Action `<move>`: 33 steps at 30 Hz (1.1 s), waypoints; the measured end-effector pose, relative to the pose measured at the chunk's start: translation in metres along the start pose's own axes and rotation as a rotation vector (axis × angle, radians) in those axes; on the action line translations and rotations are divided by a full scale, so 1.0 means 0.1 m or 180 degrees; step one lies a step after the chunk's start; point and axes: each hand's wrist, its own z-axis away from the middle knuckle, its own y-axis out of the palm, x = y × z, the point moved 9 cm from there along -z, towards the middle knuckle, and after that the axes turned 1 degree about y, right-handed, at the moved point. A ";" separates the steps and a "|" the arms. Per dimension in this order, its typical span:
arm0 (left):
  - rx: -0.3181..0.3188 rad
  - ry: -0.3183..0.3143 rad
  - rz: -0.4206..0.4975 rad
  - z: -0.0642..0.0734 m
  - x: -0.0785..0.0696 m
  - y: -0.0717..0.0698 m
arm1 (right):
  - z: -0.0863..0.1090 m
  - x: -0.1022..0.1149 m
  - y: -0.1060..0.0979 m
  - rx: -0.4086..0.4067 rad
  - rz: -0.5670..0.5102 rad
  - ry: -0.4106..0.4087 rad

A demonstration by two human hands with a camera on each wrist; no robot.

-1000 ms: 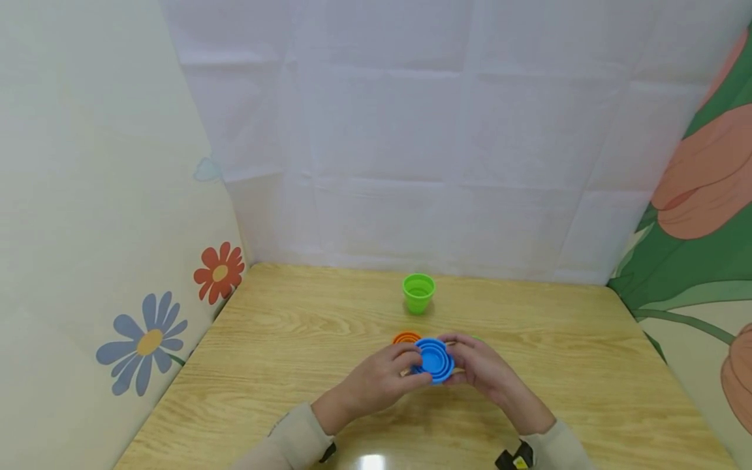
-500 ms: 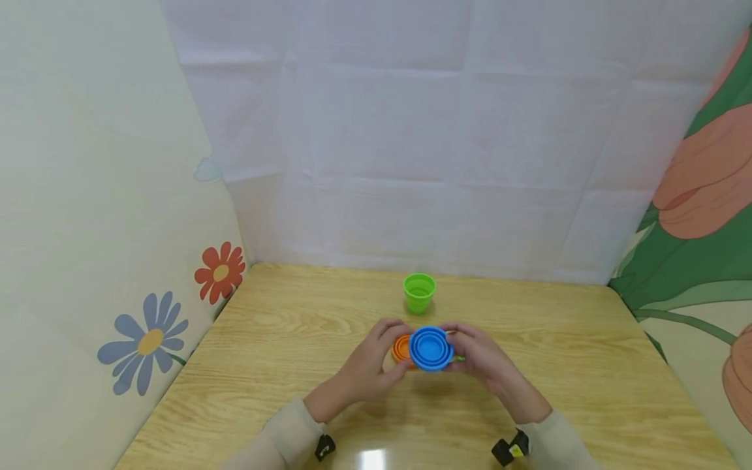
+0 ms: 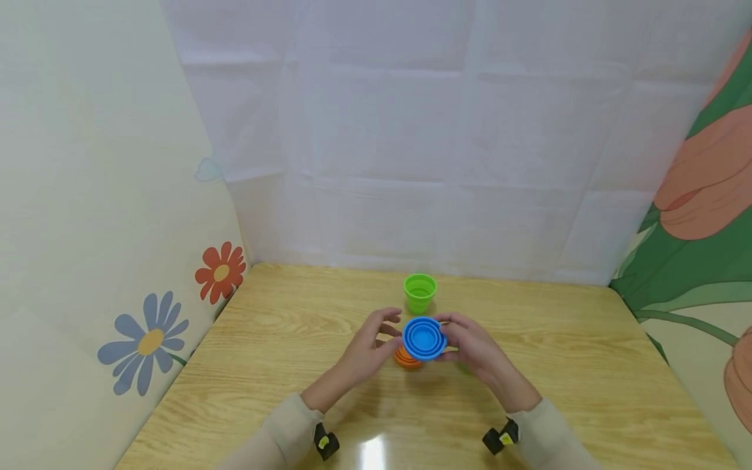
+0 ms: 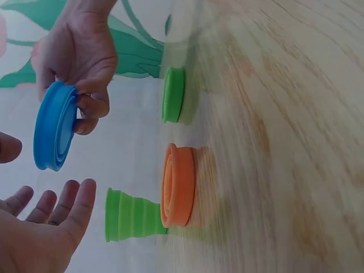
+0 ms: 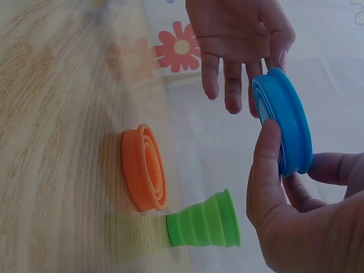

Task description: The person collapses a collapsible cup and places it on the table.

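A blue collapsible cup (image 3: pixel 424 339), pressed flat into rings, is held above the table by my right hand (image 3: pixel 472 346). In the right wrist view, thumb and fingers pinch the blue cup (image 5: pixel 284 122) at its edge. My left hand (image 3: pixel 367 349) is at the cup's other side, fingers spread and relaxed, gripping nothing; its palm faces the blue cup (image 4: pixel 52 128) in the left wrist view. Below lies a flattened orange collapsible cup (image 4: pixel 181 187), partly covered by the blue one in the head view. A flattened green cup (image 4: pixel 174 94) lies under my right hand, mostly hidden from the head.
An extended green cup (image 3: pixel 420 294) stands upright toward the back of the wooden table (image 3: pixel 294 313). White cloth (image 3: pixel 376 163) hangs behind, and flower-printed panels (image 3: pixel 117 228) flank both sides. Dark wrist-worn devices (image 3: pixel 501 438) sit at the sleeves.
The blue cup has risen and shifted slightly left in my right hand. My left hand has let go of it and moved back and left, baring more of the orange cup.
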 end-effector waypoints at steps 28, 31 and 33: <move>-0.0116 -0.1177 0.1305 -0.18 0.80 -0.11 | -0.44 0.02 0.30 0.0059 -0.0083 -0.0112; -0.0117 -0.1194 0.1302 -0.19 0.84 -0.15 | -0.49 0.02 0.33 0.0053 -0.0075 -0.0050; -0.0132 -0.1208 0.1300 -0.19 0.87 -0.19 | -0.52 0.01 0.35 0.0061 -0.0045 -0.0021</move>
